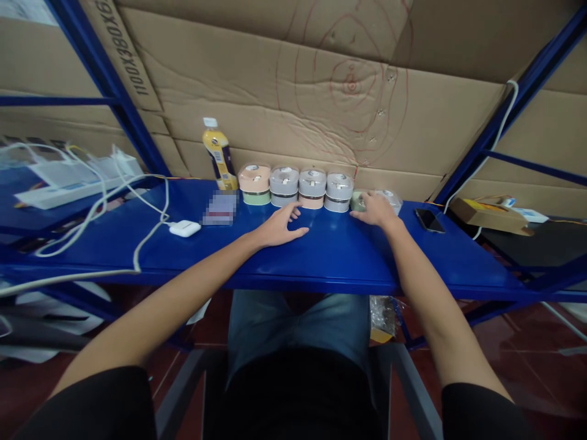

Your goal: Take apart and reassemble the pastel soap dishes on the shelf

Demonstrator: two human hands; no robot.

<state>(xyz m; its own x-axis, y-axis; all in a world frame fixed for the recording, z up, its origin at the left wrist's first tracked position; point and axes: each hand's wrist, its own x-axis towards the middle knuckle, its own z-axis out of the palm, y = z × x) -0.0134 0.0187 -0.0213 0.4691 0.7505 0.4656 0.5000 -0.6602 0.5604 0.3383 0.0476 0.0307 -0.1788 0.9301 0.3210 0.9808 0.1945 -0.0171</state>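
Note:
Several small pastel round containers with clear lids stand in two-high stacks in a row along the back of the blue shelf. The leftmost has a peach container [254, 177] on top of a green one [257, 197]. Beside it are a grey stack [284, 186], a grey-over-peach stack [312, 188] and another grey stack [339, 192]. My left hand [280, 227] hovers in front of the middle stacks, fingers apart, holding nothing. At the row's right end, my right hand [376, 209] grips a pale green container [358, 199], partly hiding it. A clear-lidded container [393, 198] shows behind that hand.
A yellow-labelled bottle [220, 156] and a blurred-out pack [220, 208] stand left of the row. A white earbud case [184, 228] lies near white cables [153, 229]. At right lies a phone [430, 220]. Cardboard [257, 79] backs the blue shelf [316, 263].

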